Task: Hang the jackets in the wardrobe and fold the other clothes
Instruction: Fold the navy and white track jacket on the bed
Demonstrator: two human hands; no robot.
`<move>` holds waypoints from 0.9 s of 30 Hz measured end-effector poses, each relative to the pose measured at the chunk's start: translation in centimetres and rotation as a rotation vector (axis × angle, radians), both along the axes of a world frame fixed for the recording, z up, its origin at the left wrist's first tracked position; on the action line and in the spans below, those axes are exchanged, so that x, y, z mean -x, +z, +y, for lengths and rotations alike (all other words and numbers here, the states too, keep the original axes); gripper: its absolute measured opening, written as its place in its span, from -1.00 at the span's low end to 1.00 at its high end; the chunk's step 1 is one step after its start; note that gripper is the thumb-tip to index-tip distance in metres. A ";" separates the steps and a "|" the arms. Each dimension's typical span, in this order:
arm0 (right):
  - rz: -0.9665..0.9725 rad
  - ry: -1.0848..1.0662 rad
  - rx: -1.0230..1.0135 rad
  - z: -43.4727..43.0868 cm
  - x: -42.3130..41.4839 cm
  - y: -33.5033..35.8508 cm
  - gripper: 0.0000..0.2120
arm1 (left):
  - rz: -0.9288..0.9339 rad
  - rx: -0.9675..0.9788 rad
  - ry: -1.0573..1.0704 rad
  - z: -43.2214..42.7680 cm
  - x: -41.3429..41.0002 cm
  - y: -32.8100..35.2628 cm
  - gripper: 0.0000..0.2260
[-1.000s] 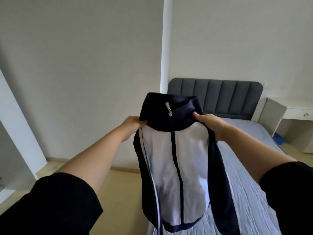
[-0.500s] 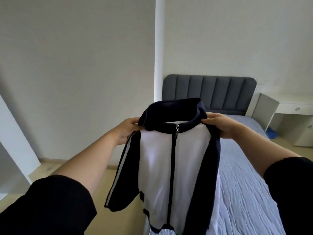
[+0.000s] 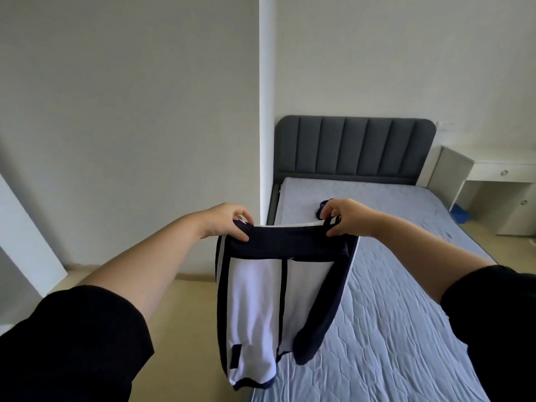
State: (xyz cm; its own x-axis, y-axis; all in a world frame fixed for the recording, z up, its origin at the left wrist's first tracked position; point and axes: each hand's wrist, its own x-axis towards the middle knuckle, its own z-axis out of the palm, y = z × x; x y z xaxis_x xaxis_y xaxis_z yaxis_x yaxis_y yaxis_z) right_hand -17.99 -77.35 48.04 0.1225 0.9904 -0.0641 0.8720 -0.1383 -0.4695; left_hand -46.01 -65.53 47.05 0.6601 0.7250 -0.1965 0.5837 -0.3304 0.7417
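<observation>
1. Two bare arms in black sleeves reach forward, holding up a navy and white zip jacket (image 3: 261,309).
2. The left hand (image 3: 229,220) pinches the jacket's top left corner; the right hand (image 3: 345,217) pinches the top right.
3. The jacket hangs in the air over the near left edge of a bed (image 3: 391,300) with a blue-grey mattress.
4. A dark grey headboard (image 3: 353,149) stands behind.

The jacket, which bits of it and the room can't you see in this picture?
Head view, jacket: its back, hidden behind its own front.
Head view, dark cloth: mostly behind the right hand; part of the jacket or not, unclear.
Head view, blue thing beside the desk: too small to name.
Head view, desk: cut off by the right edge.
</observation>
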 end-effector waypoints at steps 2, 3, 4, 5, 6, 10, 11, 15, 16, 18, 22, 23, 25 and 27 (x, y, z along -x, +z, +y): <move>-0.198 -0.014 -0.002 0.2 0.4 -0.7 -0.70 | 0.175 -0.161 0.013 -0.2 -0.8 -0.7 -0.58; -0.307 -0.048 -0.024 0.2 0.7 -0.9 -0.76 | 0.248 -0.290 0.037 -0.4 -1.4 -1.1 -0.61; -0.396 -0.108 -0.050 0.2 1.0 -1.1 -0.83 | 0.292 -0.415 0.088 -0.6 -2.2 -1.4 -0.71; -0.437 -0.188 -0.092 0.2 1.1 -1.3 -0.89 | 0.310 -0.505 0.169 -1.0 -2.9 -1.8 -0.79; -0.412 -0.279 -0.138 0.0 1.0 -1.6 -0.93 | 0.305 -0.555 0.257 -1.4 -3.5 -2.1 -0.82; -0.024 -0.524 -0.294 -1.2 -0.6 -3.5 -0.78 | 0.159 -0.527 0.439 -2.2 -4.5 -3.7 -0.77; 0.066 -0.526 -0.295 -1.6 -0.8 -4.1 -0.83 | 0.098 -0.479 0.458 -2.5 -4.8 -4.3 -0.77; 0.184 -0.556 -0.288 -3.2 -1.8 -6.3 -0.89 | 0.031 -0.474 0.473 -3.9 -6.6 -6.8 -0.75; 0.158 -0.572 -0.292 -3.7 -2.1 -6.8 -0.89 | 0.065 -0.539 0.440 -4.3 -7.2 -7.3 -0.75; 0.046 -0.579 -0.278 -5.2 -3.2 -7.6 -0.92 | 0.158 -0.656 0.301 -5.0 -8.3 -8.0 -0.76; -0.251 -0.497 -0.147 -8.6 -5.5 -8.4 -0.94 | 0.154 -0.292 0.004 -5.0 -9.3 -8.0 -0.85; -0.300 -0.469 -0.109 -9.1 -5.9 -8.6 -0.95 | 0.158 -0.174 -0.032 -4.9 -9.5 -7.7 -0.85; -0.352 -0.433 -0.052 -9.7 -6.6 -9.1 -0.96 | 0.212 -0.097 -0.077 -4.7 -10.0 -7.4 -0.82; -0.382 -0.414 -0.011 -10.0 -7.3 -9.7 -0.95 | 0.287 -0.119 -0.099 -4.6 -11.1 -7.6 -0.80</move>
